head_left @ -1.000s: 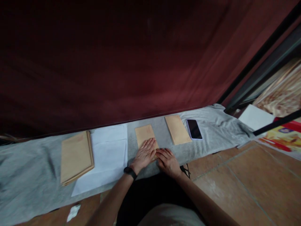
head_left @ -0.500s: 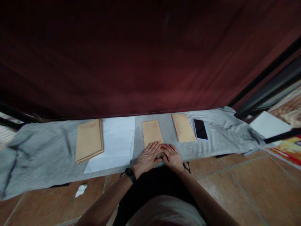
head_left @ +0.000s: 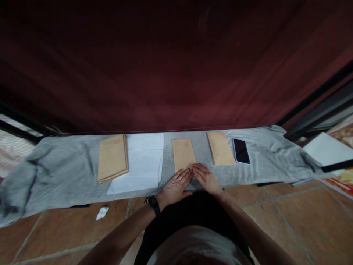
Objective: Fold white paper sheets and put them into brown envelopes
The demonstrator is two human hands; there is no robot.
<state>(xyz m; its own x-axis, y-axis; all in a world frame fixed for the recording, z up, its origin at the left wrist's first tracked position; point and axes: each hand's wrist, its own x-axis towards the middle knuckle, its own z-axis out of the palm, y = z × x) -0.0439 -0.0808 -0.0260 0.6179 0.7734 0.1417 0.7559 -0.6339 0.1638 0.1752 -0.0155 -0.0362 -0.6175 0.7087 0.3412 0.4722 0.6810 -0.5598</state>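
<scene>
A brown envelope (head_left: 183, 154) lies flat on a grey cloth (head_left: 68, 173) spread over the floor. My left hand (head_left: 176, 186) rests flat with fingers stretched out, its fingertips touching the envelope's near edge; a black band is on that wrist. My right hand (head_left: 206, 178) lies flat beside it, fingers extended toward the same edge. Both hands hold nothing.
A stack of brown envelopes (head_left: 112, 157) and white paper sheets (head_left: 142, 162) lie to the left. Another brown envelope (head_left: 220, 148) and a dark phone (head_left: 241, 151) lie to the right. A dark red curtain (head_left: 165, 73) hangs behind. Tiled floor (head_left: 289, 224) lies in front, with a paper scrap (head_left: 102, 212).
Both hands have slid back toward me along the middle envelope, from covering its lower half to its near edge. The view has shifted right and tilted, showing more of the cloth's left end.
</scene>
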